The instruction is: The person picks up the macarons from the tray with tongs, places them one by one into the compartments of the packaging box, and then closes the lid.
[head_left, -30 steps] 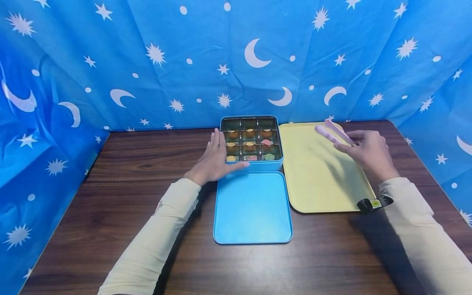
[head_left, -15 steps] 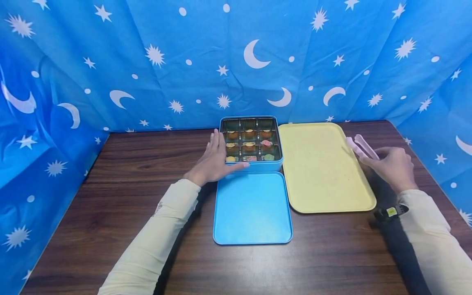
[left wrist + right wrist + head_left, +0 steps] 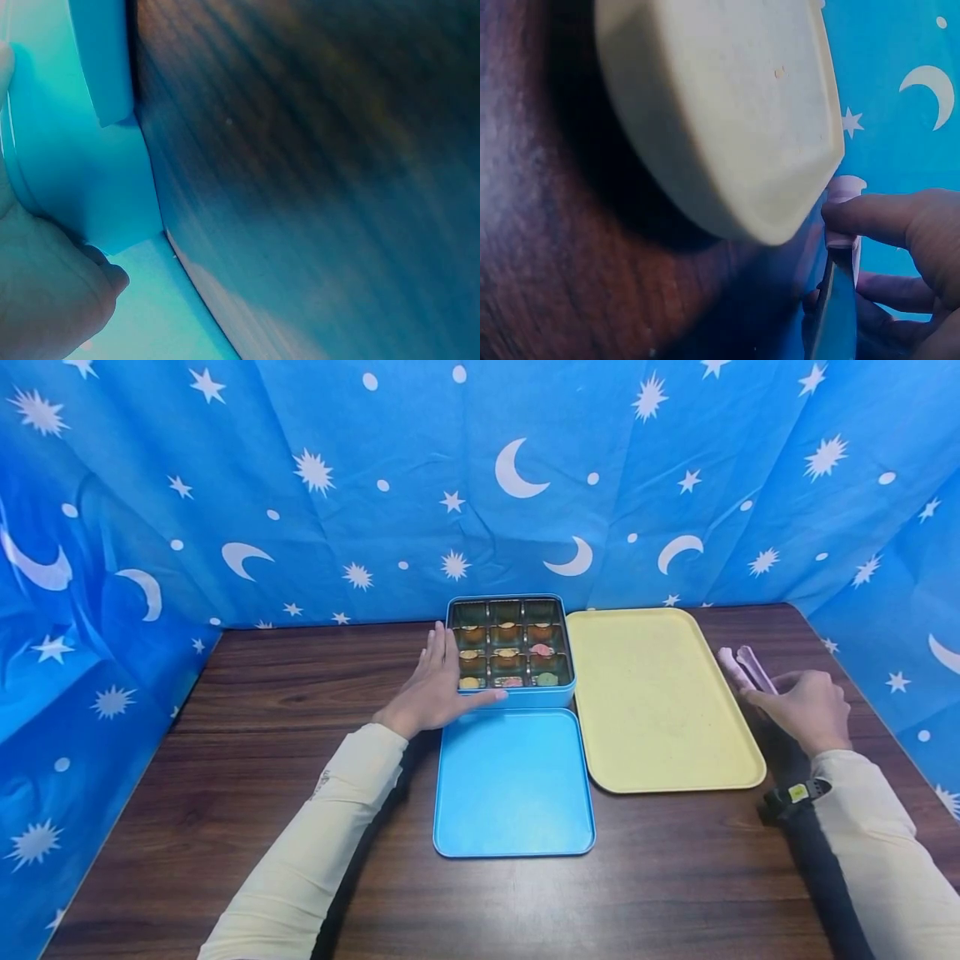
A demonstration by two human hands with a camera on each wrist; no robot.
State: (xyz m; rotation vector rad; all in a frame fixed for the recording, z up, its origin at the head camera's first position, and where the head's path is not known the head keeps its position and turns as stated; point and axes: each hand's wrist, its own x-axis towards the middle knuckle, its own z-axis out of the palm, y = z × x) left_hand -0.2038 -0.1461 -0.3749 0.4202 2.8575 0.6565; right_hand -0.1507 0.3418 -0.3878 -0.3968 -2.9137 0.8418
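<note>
My left hand (image 3: 431, 689) lies along the left side of a square blue tin (image 3: 536, 697), fingers straight, thumb across its front edge. Inside the tin a clear divided insert (image 3: 507, 610) holds small yellow, orange, pink and green sweets (image 3: 542, 650) in its front and middle compartments; the back row shows none. My right hand (image 3: 810, 710) pinches pink tongs (image 3: 759, 670) just right of the yellow tray (image 3: 652, 710). In the right wrist view, thumb and fingers grip the pink-and-metal tongs (image 3: 840, 300) low beside the tray's edge.
The blue lid (image 3: 514, 785) lies directly in front of the tin. A few crumbs (image 3: 779, 73) dot the tray in the right wrist view. A blue star-and-moon cloth (image 3: 420, 485) stands behind the dark wooden table (image 3: 300, 685) and along both its sides.
My right hand has carried the tongs from over the tray rightward and down to the table beside it. The left hand and the tin have stayed put.
</note>
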